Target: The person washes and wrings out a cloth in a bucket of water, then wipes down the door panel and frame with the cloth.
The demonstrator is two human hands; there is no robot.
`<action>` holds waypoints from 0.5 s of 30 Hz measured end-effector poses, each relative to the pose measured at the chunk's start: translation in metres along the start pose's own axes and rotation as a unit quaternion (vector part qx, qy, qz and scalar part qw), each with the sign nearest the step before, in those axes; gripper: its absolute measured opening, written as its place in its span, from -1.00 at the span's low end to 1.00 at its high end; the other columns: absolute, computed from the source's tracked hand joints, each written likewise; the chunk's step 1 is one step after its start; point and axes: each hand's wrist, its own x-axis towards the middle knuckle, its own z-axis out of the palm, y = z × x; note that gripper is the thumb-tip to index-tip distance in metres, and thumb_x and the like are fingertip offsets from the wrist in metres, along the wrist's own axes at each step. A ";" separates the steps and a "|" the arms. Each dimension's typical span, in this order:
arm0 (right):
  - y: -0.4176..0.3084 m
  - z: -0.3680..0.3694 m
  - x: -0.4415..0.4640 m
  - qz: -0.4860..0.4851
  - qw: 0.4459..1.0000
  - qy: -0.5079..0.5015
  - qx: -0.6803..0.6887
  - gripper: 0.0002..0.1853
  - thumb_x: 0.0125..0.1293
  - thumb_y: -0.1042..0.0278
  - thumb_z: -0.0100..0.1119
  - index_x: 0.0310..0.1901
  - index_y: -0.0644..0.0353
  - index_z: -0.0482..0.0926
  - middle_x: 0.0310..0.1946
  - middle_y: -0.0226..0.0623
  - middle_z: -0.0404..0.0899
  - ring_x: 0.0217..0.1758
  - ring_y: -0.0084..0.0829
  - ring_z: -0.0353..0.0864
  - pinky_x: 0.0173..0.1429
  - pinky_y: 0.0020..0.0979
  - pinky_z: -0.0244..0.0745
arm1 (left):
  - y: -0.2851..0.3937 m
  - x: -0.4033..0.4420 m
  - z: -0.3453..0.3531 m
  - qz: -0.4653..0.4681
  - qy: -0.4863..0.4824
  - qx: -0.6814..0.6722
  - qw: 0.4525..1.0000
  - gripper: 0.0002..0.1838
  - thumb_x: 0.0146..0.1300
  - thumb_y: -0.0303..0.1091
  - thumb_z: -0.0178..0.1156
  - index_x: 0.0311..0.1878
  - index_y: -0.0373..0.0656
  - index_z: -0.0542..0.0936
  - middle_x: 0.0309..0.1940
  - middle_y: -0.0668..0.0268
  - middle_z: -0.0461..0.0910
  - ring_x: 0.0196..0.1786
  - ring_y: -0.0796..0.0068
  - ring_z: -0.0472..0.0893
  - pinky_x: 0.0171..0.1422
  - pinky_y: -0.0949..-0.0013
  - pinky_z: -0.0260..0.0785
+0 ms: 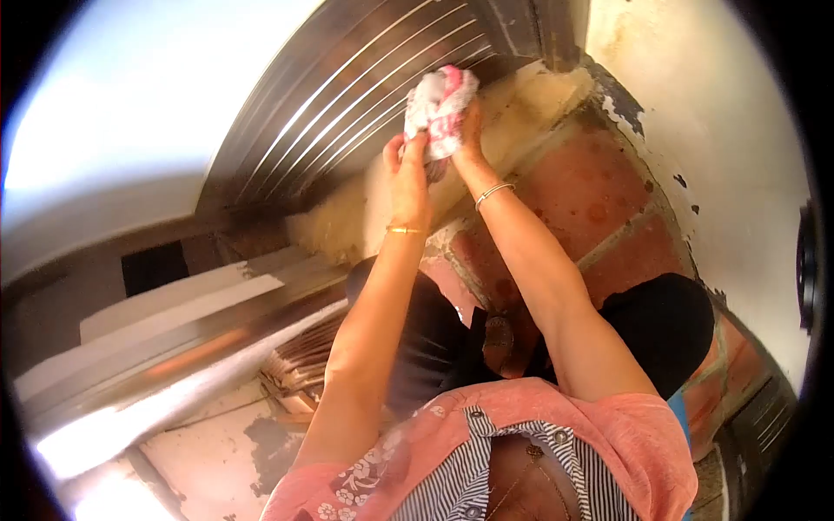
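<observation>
A bunched white cloth with pink and red patches is up in front of me, near a dark ribbed panel. My left hand is closed on its lower left side, the thumb and fingers pressed against the fabric. Along the right side, my right hand grips the same cloth, with most of its fingers hidden behind it. The cloth is slightly blurred. I cannot tell whether it touches the panel.
The ribbed panel with shiny lines rises ahead, above a worn pale ledge. Red floor tiles lie to the right, beside a white wall with peeling paint. Folded brown cardboard and pale boards are at left.
</observation>
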 end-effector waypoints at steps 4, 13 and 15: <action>-0.008 0.007 -0.004 0.157 0.732 -0.370 0.550 -0.64 0.47 -0.06 -0.11 -0.22 0.08 0.47 -0.43 -0.48 0.43 -0.37 -0.50 0.46 -0.24 -0.40 0.49 | -0.002 -0.009 -0.027 -0.011 0.000 -0.031 0.999 -0.51 0.26 -0.24 0.25 0.20 -0.16 0.35 -0.02 0.23 0.53 -0.07 0.36 0.59 -0.09 0.28 0.55; -0.032 0.002 0.027 0.162 0.939 -0.151 0.265 -0.54 0.45 -0.02 -0.11 0.00 0.27 0.50 -0.16 -0.29 0.56 -0.09 -0.32 0.56 0.06 -0.29 0.54 | 0.041 -0.011 -0.006 0.024 -0.172 -0.013 0.985 -0.41 0.34 -0.08 0.25 0.31 -0.09 0.31 0.03 0.31 0.52 0.04 0.53 0.49 -0.07 0.39 0.41; -0.082 0.032 -0.006 0.152 0.967 -0.144 0.146 -0.63 0.46 0.07 -0.07 -0.05 0.23 0.56 -0.15 -0.35 0.59 -0.07 -0.43 0.59 0.07 -0.36 0.54 | 0.035 -0.005 -0.029 0.033 -0.142 -0.063 0.987 -0.30 0.24 -0.10 0.37 0.30 -0.18 0.27 -0.01 0.24 0.53 0.04 0.50 0.51 0.00 0.36 0.44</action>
